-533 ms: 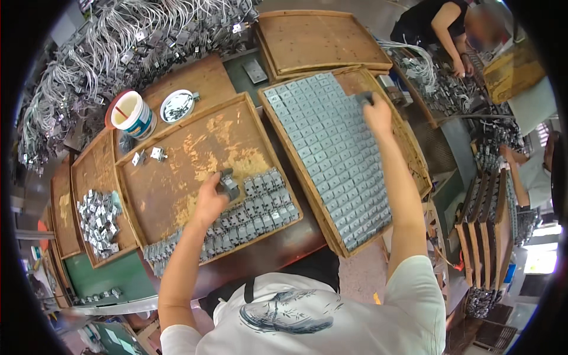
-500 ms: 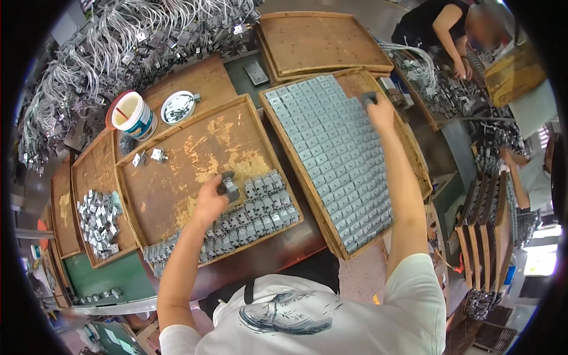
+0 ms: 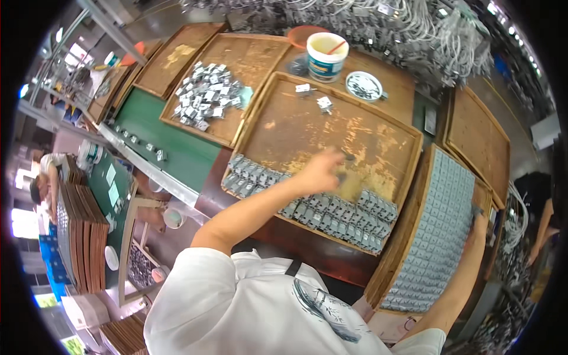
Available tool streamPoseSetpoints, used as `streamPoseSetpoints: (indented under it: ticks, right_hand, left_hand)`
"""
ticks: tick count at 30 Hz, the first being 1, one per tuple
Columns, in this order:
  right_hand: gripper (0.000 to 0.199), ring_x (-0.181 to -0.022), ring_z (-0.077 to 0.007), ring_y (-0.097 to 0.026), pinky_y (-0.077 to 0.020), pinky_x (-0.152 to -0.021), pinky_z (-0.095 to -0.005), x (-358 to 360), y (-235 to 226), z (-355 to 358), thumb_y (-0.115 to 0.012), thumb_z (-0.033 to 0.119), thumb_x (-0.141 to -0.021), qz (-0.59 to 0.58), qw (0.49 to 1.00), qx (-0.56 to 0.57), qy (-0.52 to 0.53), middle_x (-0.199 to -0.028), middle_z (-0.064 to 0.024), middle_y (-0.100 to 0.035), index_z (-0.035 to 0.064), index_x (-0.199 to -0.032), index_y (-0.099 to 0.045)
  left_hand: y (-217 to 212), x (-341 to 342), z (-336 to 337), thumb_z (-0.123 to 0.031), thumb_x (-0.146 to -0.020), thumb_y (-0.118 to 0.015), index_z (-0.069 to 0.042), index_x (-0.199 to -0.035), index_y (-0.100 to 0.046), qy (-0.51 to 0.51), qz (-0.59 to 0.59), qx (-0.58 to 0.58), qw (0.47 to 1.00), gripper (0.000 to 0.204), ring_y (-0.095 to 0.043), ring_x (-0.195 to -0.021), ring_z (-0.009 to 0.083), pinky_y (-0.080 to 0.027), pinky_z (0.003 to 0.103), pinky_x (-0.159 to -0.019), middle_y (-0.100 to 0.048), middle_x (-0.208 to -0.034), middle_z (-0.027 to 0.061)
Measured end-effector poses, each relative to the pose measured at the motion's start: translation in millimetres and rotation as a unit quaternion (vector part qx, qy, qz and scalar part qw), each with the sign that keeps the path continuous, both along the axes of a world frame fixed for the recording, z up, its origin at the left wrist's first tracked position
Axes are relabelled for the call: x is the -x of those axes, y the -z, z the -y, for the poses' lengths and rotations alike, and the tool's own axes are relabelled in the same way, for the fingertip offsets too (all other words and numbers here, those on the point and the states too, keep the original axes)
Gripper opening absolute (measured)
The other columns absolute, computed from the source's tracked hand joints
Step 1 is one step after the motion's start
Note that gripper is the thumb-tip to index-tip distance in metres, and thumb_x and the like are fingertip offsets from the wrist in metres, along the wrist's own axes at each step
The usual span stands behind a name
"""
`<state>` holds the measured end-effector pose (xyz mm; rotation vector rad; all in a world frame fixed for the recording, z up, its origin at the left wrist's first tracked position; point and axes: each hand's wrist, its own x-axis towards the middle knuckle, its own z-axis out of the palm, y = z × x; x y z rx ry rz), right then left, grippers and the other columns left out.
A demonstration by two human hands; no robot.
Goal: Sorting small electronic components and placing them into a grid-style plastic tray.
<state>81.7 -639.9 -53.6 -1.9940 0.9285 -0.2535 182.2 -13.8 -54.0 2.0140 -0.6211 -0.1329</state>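
My left hand (image 3: 322, 171), blurred by motion, hovers over the middle of a shallow wooden tray (image 3: 284, 118). Dark coverings seem to sit on its fingertips; whether it holds something I cannot make out. Rows of small grey metal parts with dark fittings (image 3: 331, 216) line the tray's near edge, just below this hand. My right hand (image 3: 478, 222) reaches to the far right side of a second wooden tray, packed with flat grey square parts (image 3: 435, 231). A dark patch shows at its fingertips, and its grip is too small to read.
Two loose metal parts (image 3: 324, 104) lie in the left tray's far end. Beyond stand a white bucket (image 3: 326, 62) and a white bowl of small pieces (image 3: 364, 87). A heap of metal parts (image 3: 208, 94) fills another tray at left. Stacked boards (image 3: 83, 236) stand far left.
The view has turned left, so the trays appear shifted and rotated. My left hand, earlier with a dark grey piece at its fingers, is now blurred. My right hand stays at the right tray's far side.
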Motion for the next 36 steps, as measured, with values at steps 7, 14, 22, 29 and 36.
streamPoseSetpoints:
  ticks: [7, 14, 22, 29, 36]
  right_hand:
    - [0.032, -0.105, -0.0272, -0.058, -0.0492, -0.089, -0.0386, 2.6, 28.5, 30.8, -0.053, 0.008, -0.092, 0.214, 0.975, -0.011, 0.058, -0.118, -0.0150, -0.058, -0.0033, -0.121, -0.055]
    - [0.027, -0.087, -0.0212, -0.064, -0.0538, -0.072, -0.0318, 13.3, -12.9, -59.2, -0.062, 0.013, -0.094, 0.326, 0.926, -0.162, 0.096, -0.104, -0.0079, -0.064, 0.0032, -0.119, -0.059]
    - [0.037, -0.101, -0.0225, -0.063, -0.0555, -0.080, -0.0360, 41.5, -13.2, -184.2, -0.056, 0.013, -0.097, 0.365, 0.815, -0.450, 0.008, -0.118, -0.0113, -0.064, 0.0016, -0.132, -0.052]
    - [0.036, -0.094, -0.0183, -0.063, -0.0530, -0.075, -0.0310, 39.4, -36.7, -330.6, -0.059, 0.007, -0.095, 0.343, 0.836, -0.422, -0.069, -0.113, -0.0083, -0.065, -0.0004, -0.130, -0.054]
    - [0.036, -0.092, -0.0161, -0.063, -0.0516, -0.074, -0.0290, 43.7, -58.2, -399.4, -0.064, 0.006, -0.092, 0.297, 0.881, -0.345, -0.126, -0.109, -0.0069, -0.065, 0.0006, -0.127, -0.056]
  left_hand:
    - [13.0, -70.9, -214.0, -0.006, -0.068, -0.063, -0.008, -0.099, -0.065, -0.376, 0.192, -0.327, 0.845, 0.031, -0.057, -0.100, 0.0354, -0.049, 0.046, -0.082, -0.061, -0.102, 0.0128]
    - [41.5, -93.4, -297.5, -0.011, -0.070, -0.067, -0.009, -0.101, -0.061, -0.297, 0.185, -0.520, 0.779, 0.032, -0.054, -0.111, 0.0297, -0.042, 0.048, -0.097, -0.063, -0.105, 0.0080]
    - [26.3, -73.3, -275.3, -0.014, -0.070, -0.069, -0.009, -0.097, -0.059, -0.239, 0.252, -0.479, 0.806, 0.029, -0.054, -0.110, 0.0280, -0.039, 0.045, -0.100, -0.065, -0.102, 0.0071]
    - [-5.5, -27.6, -230.2, -0.011, -0.094, -0.050, -0.005, -0.120, -0.057, -0.326, -0.243, 0.511, 0.757, 0.028, -0.064, -0.100, 0.0248, -0.054, 0.039, -0.083, -0.066, -0.110, 0.0122]
    - [-53.5, 42.6, -156.5, -0.016, -0.097, -0.053, -0.002, -0.135, -0.049, -0.155, -0.369, 0.627, 0.668, 0.041, -0.064, -0.096, 0.0231, -0.053, 0.034, -0.082, -0.064, -0.113, 0.0115]
